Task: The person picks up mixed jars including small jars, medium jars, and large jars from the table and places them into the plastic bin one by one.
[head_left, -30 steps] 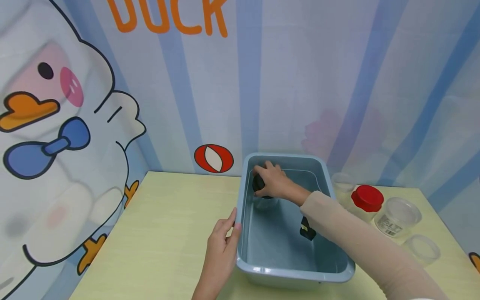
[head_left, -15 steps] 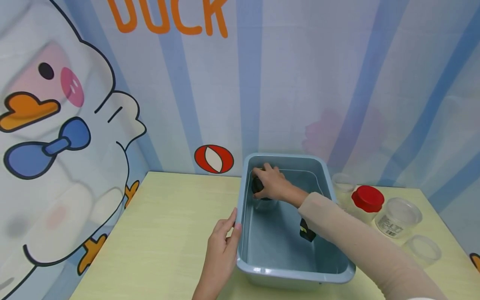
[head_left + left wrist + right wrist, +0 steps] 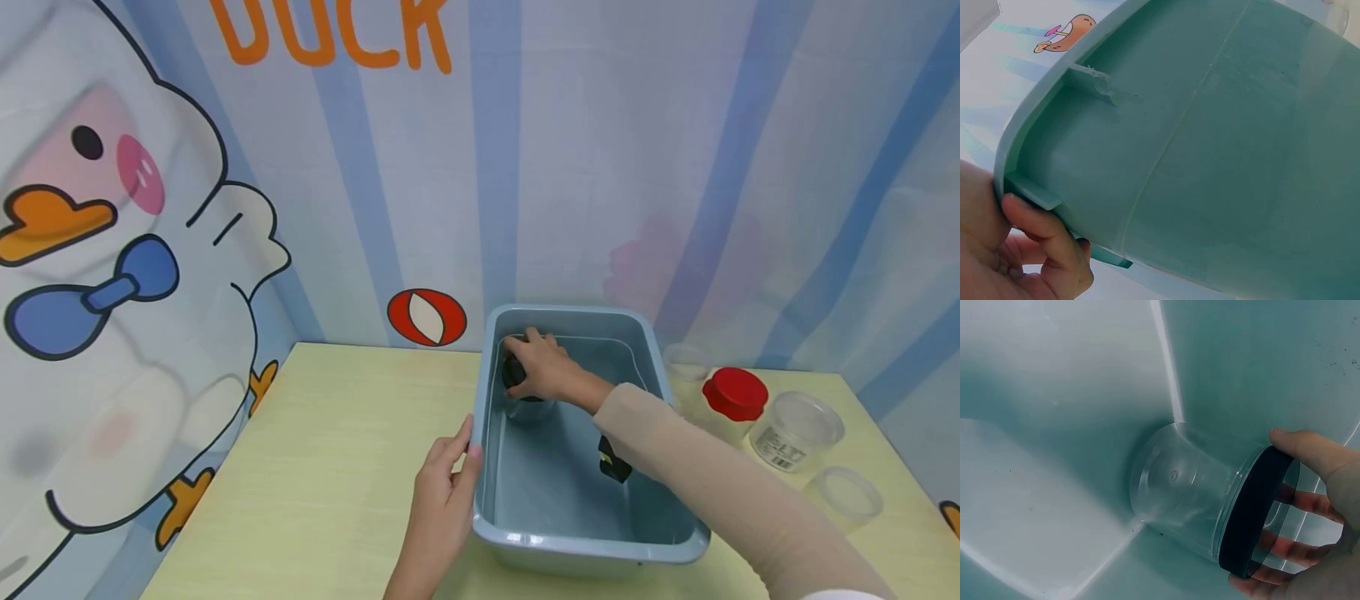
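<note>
In the head view, a clear jar [image 3: 529,411] with a black lid [image 3: 513,372] stands in the back left corner of a blue-grey plastic tub [image 3: 555,500]. My right hand [image 3: 546,367] reaches down over the jar and grips it by the lid. The right wrist view has the thumb on one side of the lid [image 3: 1255,512] and several fingers on the other, the jar's clear body being see-through. My left hand [image 3: 444,492] holds the tub's left rim; in the left wrist view its fingers [image 3: 1054,244] curl at the rim beside a ribbed edge.
Right of the tub on the pale yellow table [image 3: 360,433] stand a red-lidded jar [image 3: 736,396], a clear lidded container with a printed label [image 3: 795,433], and two other clear containers. A black object with a yellow mark [image 3: 615,462] shows below my right sleeve.
My right hand and the jar have shifted very slightly left within the tub. The left hand keeps its hold on the rim.
</note>
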